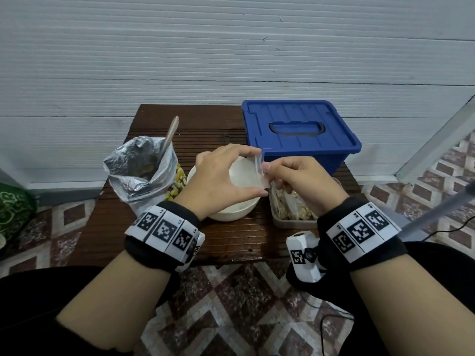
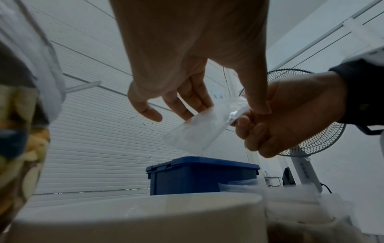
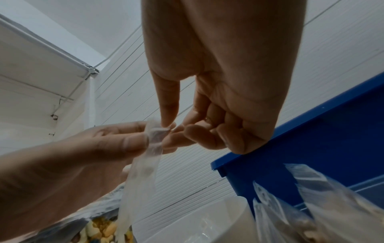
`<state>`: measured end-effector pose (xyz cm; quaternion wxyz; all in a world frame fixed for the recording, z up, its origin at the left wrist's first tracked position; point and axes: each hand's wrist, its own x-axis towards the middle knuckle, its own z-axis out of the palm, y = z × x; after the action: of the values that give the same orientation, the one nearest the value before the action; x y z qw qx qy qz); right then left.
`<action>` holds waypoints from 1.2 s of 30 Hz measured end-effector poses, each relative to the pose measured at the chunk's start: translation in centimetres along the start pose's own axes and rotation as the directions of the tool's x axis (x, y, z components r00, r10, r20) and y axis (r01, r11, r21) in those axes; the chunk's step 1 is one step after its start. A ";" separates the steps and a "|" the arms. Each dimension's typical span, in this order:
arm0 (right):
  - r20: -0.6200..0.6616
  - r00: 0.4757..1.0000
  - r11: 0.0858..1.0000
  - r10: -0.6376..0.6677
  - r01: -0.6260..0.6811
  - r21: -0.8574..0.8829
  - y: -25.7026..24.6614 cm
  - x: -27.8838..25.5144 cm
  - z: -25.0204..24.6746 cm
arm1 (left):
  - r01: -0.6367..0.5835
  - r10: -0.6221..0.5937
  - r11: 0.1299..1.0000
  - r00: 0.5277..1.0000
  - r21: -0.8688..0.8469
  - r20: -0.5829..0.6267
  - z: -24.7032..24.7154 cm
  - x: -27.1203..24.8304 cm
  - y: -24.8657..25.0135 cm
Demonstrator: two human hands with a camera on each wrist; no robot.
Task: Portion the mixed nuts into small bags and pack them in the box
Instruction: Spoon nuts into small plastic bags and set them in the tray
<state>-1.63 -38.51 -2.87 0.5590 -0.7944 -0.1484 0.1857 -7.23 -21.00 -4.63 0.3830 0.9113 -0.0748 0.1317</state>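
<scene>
A small clear zip bag hangs above the white bowl and looks empty. My left hand holds it between thumb and fingers by its sides. My right hand pinches the bag's top edge with thumb and forefinger. In the left wrist view the bag slants down toward the closed blue box. The right wrist view shows the pinch of my right hand at the bag's mouth. The blue box stands at the back right with its lid on.
An open foil bag of mixed nuts with a spoon in it stands at the table's left. A clear tray holding filled small bags sits right of the bowl. A fan stands beyond the table.
</scene>
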 end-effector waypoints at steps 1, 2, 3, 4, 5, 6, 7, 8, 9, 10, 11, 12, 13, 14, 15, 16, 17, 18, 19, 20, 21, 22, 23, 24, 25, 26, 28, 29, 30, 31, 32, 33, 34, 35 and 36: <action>0.003 1.000 0.999 0.011 -0.011 0.041 0.0 0.0 0.0 | -0.001 0.001 1.000 1.000 -0.014 0.001 0.0 0.0 0.0; 0.007 1.000 0.995 0.027 -0.028 0.094 -0.1 0.0 0.0 | -0.001 0.001 1.000 1.000 -0.027 -0.001 0.0 0.0 0.0; 0.013 0.999 0.988 0.043 -0.044 0.149 -0.1 0.0 -0.1 | -0.001 0.001 0.999 1.000 -0.038 -0.005 0.1 0.0 0.0; 0.020 0.998 0.980 0.052 -0.055 0.190 -0.2 -0.1 -0.1 | -0.002 0.002 0.999 1.000 -0.048 -0.009 0.1 0.0 0.1; 0.026 0.998 0.976 0.051 -0.056 0.210 -0.3 -0.1 -0.2 | -0.003 0.002 0.999 1.000 -0.054 -0.010 0.1 0.0 0.1; 0.031 0.999 0.977 0.042 -0.048 0.210 -0.3 -0.1 -0.3 | -0.003 0.003 0.998 1.000 -0.058 -0.008 0.1 0.0 0.2; 0.034 0.999 0.979 0.029 -0.035 0.199 -0.3 -0.2 -0.4 | -0.005 0.005 0.998 1.000 -0.059 -0.005 0.1 0.0 0.2; 0.037 0.999 0.983 0.018 -0.025 0.182 -0.3 -0.2 -0.4 | -0.007 0.007 0.998 1.000 -0.059 -0.003 0.1 0.0 0.2; 0.040 0.999 0.986 0.010 -0.017 0.168 -0.2 -0.2 -0.4 | -0.010 0.010 0.998 1.000 -0.058 -0.003 0.1 0.0 0.2; 0.043 0.999 0.987 0.005 -0.011 0.160 -0.1 -0.2 -0.4 | -0.011 0.011 0.998 1.000 -0.058 -0.005 0.1 0.0 0.3; 0.043 0.999 0.987 0.001 -0.008 0.161 -0.1 -0.1 -0.4 | -0.012 0.011 0.998 1.000 -0.060 -0.009 0.1 0.0 0.3; 0.043 0.999 0.986 -0.003 -0.005 0.165 0.0 -0.1 -0.4 | -0.010 0.009 0.998 1.000 -0.064 -0.013 0.0 -0.1 0.3; 0.042 0.999 0.986 -0.006 -0.001 0.169 0.0 -0.1 -0.4 | -0.008 0.007 0.998 1.000 -0.069 -0.017 0.0 -0.1 0.3; 0.039 0.999 0.986 -0.009 0.003 0.170 0.1 -0.1 -0.4 | -0.007 0.005 0.997 1.000 -0.073 -0.022 0.0 -0.1 0.3; 0.031 0.999 0.986 -0.011 0.006 0.165 0.1 0.0 -0.4 | -0.009 0.007 0.997 1.000 -0.075 -0.027 0.0 -0.2 0.3; 0.019 1.000 0.988 -0.011 0.008 0.156 0.1 0.0 -0.4 | -0.013 0.011 0.997 0.999 -0.072 -0.032 0.0 -0.2 0.2; 0.003 1.000 0.990 -0.010 0.010 0.141 0.1 0.0 -0.4 | -0.019 0.016 0.998 0.999 -0.067 -0.039 0.0 -0.2 0.2; -0.016 1.000 0.992 -0.008 0.010 0.122 0.1 0.1 -0.3 | -0.022 0.020 0.998 0.999 -0.063 -0.046 0.0 -0.2 0.1; -0.032 0.999 0.995 -0.010 0.013 0.099 0.1 0.1 -0.3 | -0.023 0.020 0.998 0.998 -0.066 -0.054 0.0 -0.2 0.2; -0.045 0.999 0.997 -0.014 0.017 0.076 0.1 0.1 -0.2 | -0.023 0.018 0.997 0.998 -0.075 -0.062 -0.1 -0.2 0.2; -0.056 0.998 0.998 -0.019 0.022 0.058 0.1 0.0 -0.2 | -0.022 0.016 0.996 0.997 -0.082 -0.072 -0.1 -0.1 0.2; -0.064 0.998 0.999 -0.022 0.025 0.048 0.1 0.0 -0.2 | -0.019 0.012 0.996 0.997 -0.085 -0.080 -0.2 -0.1 0.3; -0.066 0.998 0.999 -0.022 0.025 0.043 0.1 0.0 -0.2 | -0.010 0.003 0.996 0.997 -0.084 -0.083 -0.3 -0.1 0.3; -0.063 0.998 0.999 -0.019 0.021 0.040 0.0 0.0 -0.2 | 0.004 -0.011 0.996 0.997 -0.084 -0.083 -0.3 0.0 0.3; -0.057 0.998 0.999 -0.015 0.017 0.036 0.0 0.1 -0.2 | 0.021 -0.028 0.996 0.996 -0.085 -0.080 -0.3 0.0 0.2; -0.055 0.998 0.999 -0.011 0.012 0.034 -0.1 0.1 -0.1 | 0.037 -0.044 0.995 0.996 -0.088 -0.078 -0.4 0.0 0.2; -0.071 0.997 0.998 -0.001 0.005 0.057 -0.1 0.2 0.0 | 0.050 -0.059 0.994 0.994 -0.102 -0.095 -0.5 -0.1 0.4; -0.088 0.996 0.997 0.006 0.001 0.083 -0.1 0.2 0.0 | 0.041 -0.054 0.993 0.992 -0.110 -0.117 -0.7 -0.1 0.7; -0.105 0.994 0.994 0.013 -0.001 0.107 -0.2 0.3 0.1 | 0.027 -0.044 0.993 0.988 -0.117 -0.145 -1.1 -0.1 1.1; -0.120 0.993 0.993 0.015 -0.001 0.117 -0.2 0.4 0.2 | 0.013 -0.034 0.992 0.984 -0.125 -0.173 -1.8 -0.1 1.5; -0.128 0.992 0.994 0.014 0.001 0.113 -0.3 0.5 0.4 | 0.006 -0.031 0.992 0.979 -0.128 -0.200 -2.6 -0.1 2.0; -0.127 0.992 0.995 0.011 0.002 0.101 -0.5 0.8 0.7 | 0.009 -0.038 0.992 0.972 -0.128 -0.230 -3.7 -0.2 2.5; -0.121 0.993 0.996 0.004 0.007 0.087 -0.8 1.0 1.1 | 0.016 -0.050 0.991 0.963 -0.130 -0.263 -4.8 -0.3 2.8; -0.112 0.994 0.997 -0.011 0.020 0.076 -1.1 1.3 1.7 | 0.023 -0.064 0.990 0.951 -0.138 -0.301 -5.9 -0.4 3.0; -0.101 0.994 0.997 -0.033 0.040 0.065 -1.5 1.7 2.3 | 0.031 -0.080 0.989 0.936 -0.146 -0.342 -7.0 -0.6 3.1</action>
<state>-1.24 -35.36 -2.32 0.5953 -0.7806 -0.1284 0.1403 -9.81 -18.08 2.04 0.4559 0.8468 0.0108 0.2739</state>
